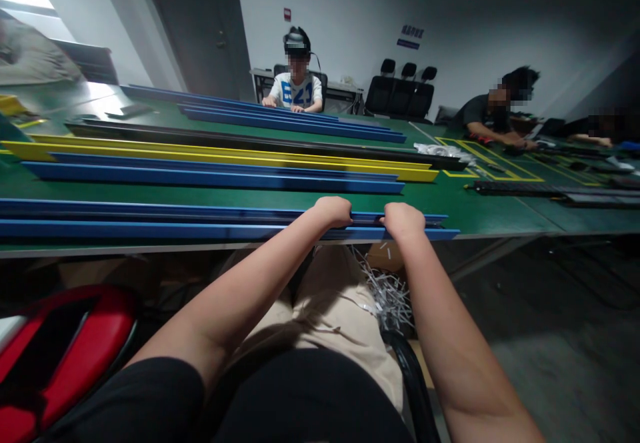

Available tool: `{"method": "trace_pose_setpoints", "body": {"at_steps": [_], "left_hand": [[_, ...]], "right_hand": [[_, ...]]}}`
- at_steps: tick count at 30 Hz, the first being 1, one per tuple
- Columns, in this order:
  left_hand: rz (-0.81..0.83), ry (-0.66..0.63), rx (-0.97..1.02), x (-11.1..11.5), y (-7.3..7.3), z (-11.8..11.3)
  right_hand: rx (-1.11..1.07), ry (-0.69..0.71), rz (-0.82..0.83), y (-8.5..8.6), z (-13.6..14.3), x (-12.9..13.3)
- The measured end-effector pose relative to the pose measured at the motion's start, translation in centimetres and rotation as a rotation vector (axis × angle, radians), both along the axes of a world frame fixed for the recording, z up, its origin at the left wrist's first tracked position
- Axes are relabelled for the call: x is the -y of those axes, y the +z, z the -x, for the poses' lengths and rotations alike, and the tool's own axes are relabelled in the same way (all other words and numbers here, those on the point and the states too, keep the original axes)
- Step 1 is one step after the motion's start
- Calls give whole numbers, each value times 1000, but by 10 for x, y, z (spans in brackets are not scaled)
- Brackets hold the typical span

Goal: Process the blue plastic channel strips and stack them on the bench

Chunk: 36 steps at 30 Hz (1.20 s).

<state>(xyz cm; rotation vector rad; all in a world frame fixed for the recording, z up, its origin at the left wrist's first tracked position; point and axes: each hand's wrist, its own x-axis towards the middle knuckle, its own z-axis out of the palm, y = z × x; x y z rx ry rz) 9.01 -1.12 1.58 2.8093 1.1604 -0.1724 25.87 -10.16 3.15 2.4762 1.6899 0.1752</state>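
A long blue channel-shaped profile [150, 230] lies along the near edge of the green table [490, 220], its right end past my hands. Both hands are on it near that end, a short gap apart. My left hand [334, 212] is closed, with its fingertips hidden down at the channel. To its right, my right hand [404, 220] is closed too, its knuckles up and fingers curled into the channel. Whatever small thing the fingers may pinch is hidden from view.
Behind lie another blue profile [225, 178], yellow profiles [420, 174], a black profile [300, 148] and more blue ones [300, 123]. A person [297, 90] sits opposite; others are at the right. A red seat [100, 343] stands at the lower left, white strips [393, 296] below.
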Motion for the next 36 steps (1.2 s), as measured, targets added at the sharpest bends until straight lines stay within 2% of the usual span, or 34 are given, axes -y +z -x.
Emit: {"method": "trace_pose_setpoints", "body": {"at_steps": [3,6,12,16,19,26,29,32,36], "left_hand": [[-9,-16,28,5,1,-19],[-13,-37,58,9,-1,-27],[-113,-27,145,14,-10,-18],[-159,-71,173,17,-10,-10],[-181,-75,158,13,-9,8],[-166,-19,61,-14,-12,91],[-148,20,35,-20,-12,111],[-126,32,40,-20,-10,114],[-86,49,48,-19,-9,110]], "right_hand": [[-6,-13,-1,0,1,0],[-19,-19,-7,-1,1,0],[-17,-7,-26,-4,-2,4],[-19,-7,-47,-4,2,7],[-26,25,-60,-5,16,4],[-104,171,-90,-5,90,-22],[-136,179,-69,-5,112,-30],[-137,187,-64,-3,112,-32],[-175,208,-37,4,78,-27]]}}
